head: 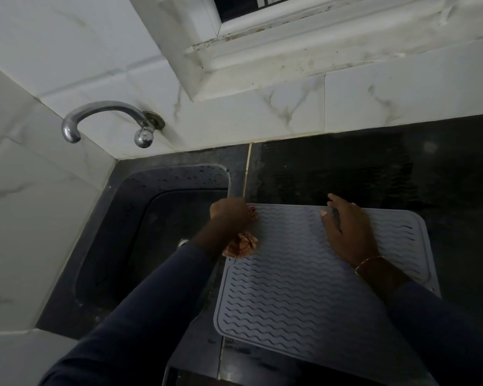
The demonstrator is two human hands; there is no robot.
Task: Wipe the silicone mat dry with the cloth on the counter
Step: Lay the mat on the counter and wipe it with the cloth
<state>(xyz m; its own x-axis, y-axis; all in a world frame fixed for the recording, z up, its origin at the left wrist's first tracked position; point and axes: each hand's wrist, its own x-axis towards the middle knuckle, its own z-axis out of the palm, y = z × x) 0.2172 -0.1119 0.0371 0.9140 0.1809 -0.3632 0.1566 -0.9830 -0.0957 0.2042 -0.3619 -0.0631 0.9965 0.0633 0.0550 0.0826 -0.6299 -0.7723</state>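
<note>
A grey silicone mat (296,288) with wavy ridges lies flat on the dark counter, right of the sink. My left hand (230,215) is closed around a bunched brown-patterned cloth (241,245) and presses it on the mat's far left corner. Part of the cloth is hidden under that hand. My right hand (349,232) rests flat on the mat's far edge, fingers spread, holding it down. A thin bracelet circles the right wrist.
A dark sink (156,235) sits left of the mat, with a chrome wall tap (106,121) above it. White marble-look tiles form the walls behind and at left. The black counter (374,168) extends behind and right of the mat, looking wet.
</note>
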